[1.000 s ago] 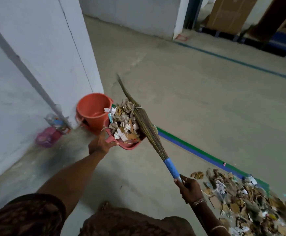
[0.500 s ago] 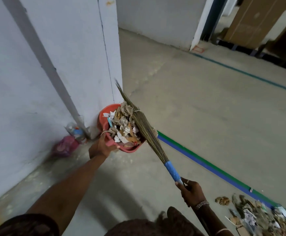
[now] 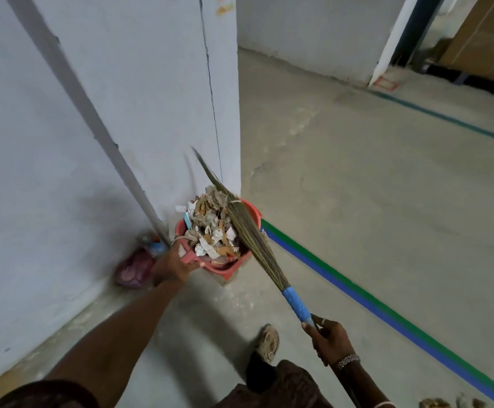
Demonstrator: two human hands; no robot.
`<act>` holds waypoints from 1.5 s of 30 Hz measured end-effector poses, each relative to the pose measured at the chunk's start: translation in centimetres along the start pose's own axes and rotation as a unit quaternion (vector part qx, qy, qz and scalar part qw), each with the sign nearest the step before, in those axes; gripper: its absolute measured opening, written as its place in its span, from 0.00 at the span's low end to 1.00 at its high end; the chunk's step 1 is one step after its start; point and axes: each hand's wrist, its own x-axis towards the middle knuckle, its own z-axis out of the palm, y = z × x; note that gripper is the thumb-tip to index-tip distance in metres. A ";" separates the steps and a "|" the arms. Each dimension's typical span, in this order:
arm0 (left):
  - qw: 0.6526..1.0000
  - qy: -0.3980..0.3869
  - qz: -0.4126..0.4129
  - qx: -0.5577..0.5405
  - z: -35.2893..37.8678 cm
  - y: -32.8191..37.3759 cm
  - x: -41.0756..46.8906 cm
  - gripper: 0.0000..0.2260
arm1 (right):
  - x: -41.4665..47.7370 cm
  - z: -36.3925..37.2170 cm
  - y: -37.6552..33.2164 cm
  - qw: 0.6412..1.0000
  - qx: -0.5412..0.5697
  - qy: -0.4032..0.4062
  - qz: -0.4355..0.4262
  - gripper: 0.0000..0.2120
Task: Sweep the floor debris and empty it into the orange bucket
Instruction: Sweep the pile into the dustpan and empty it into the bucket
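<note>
- A sandalled foot (image 3: pixel 267 341) stands on the grey concrete floor (image 3: pixel 372 187), on the near side of the orange bucket (image 3: pixel 254 214) and well apart from it.
- The right hand (image 3: pixel 329 338), near and to the right of the bucket, has its fingers curled round the lower end of the broom (image 3: pixel 251 237), just below the blue handle wrap (image 3: pixel 295 303). A beaded bracelet (image 3: pixel 347 360) sits on the wrist.
- The broom slants up and to the left from that hand. Its brown-green grass bristles lie across the right side of the load above the bucket, and the thin tip points past it at the wall (image 3: pixel 122 113).
- The left hand (image 3: pixel 172 265), arm stretched out, is at the bucket's near-left edge. Its fingers wrap the handle of a pink-red dustpan (image 3: pixel 222 268).
- The dustpan is held right over the bucket's mouth and hides most of it.
- The debris (image 3: pixel 213 231) is heaped high in the dustpan: torn white paper, brown cardboard scraps, crumpled grey bits and a pale blue piece at the left. Whether any of it has dropped into the bucket cannot be told.
- Of the bucket, only an arc of orange rim shows at the far right of the pan. It stands on the floor against the wall's corner.
- Left of the bucket, a blurred pink bag (image 3: pixel 134 270) lies at the foot of the wall, where a grey pipe (image 3: pixel 92 119) runs down at a slant.
- Right of the bucket, a green and blue stripe (image 3: pixel 357 293) crosses the floor.
- Far beyond the bucket stand brown cardboard boxes (image 3: pixel 487 39).
</note>
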 end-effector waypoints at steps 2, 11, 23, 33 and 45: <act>1.000 -0.004 0.000 0.002 -0.3 1.0 2.5 0.41 | 2.6 0.0 -1.1 1.000 0.004 -0.014 0.011 0.16; 0.999 -0.012 0.022 0.025 -0.8 4.2 11.0 0.30 | 12.1 -0.6 -5.5 0.998 -0.030 -0.023 0.045 0.19; 0.983 -0.138 0.065 0.104 1.5 3.0 26.0 0.28 | 20.3 9.2 -9.0 0.989 -0.054 0.037 0.131 0.21; 0.966 -0.129 0.134 0.181 7.9 1.1 36.6 0.34 | 24.4 16.9 -9.9 0.973 -0.057 0.089 0.207 0.15; 0.934 -0.102 0.192 0.282 11.5 -2.4 40.6 0.27 | 24.3 17.1 -11.7 0.950 -0.158 0.107 0.249 0.12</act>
